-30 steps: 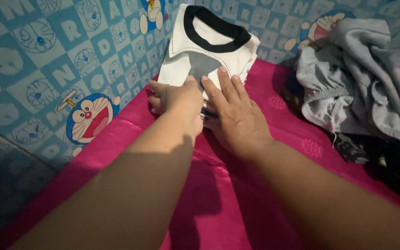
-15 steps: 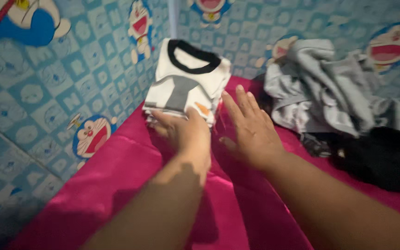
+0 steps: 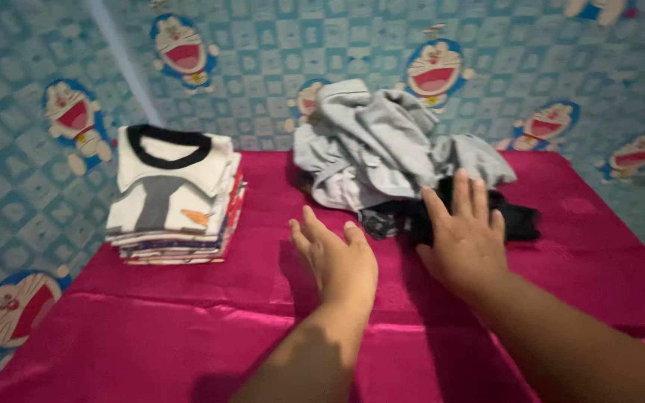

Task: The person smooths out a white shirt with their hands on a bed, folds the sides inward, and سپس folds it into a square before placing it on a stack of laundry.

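A stack of folded shirts point(image 3: 177, 201), topped by a white one with a black collar, stands at the left on the magenta cloth point(image 3: 188, 328). My left hand point(image 3: 337, 261) hovers open over the cloth, to the right of the stack and apart from it. My right hand point(image 3: 466, 235) is open with fingers spread, reaching over a black garment point(image 3: 516, 220) at the edge of a heap of loose grey clothes point(image 3: 382, 145). Neither hand holds anything.
Blue cartoon-patterned walls point(image 3: 278, 52) close in the surface at the left and back. The cloth's right edge point(image 3: 621, 224) drops off beside the wall.
Both hands have left the folded stack and moved right toward the loose clothes. The view has swung right, so the stack now sits at the left.
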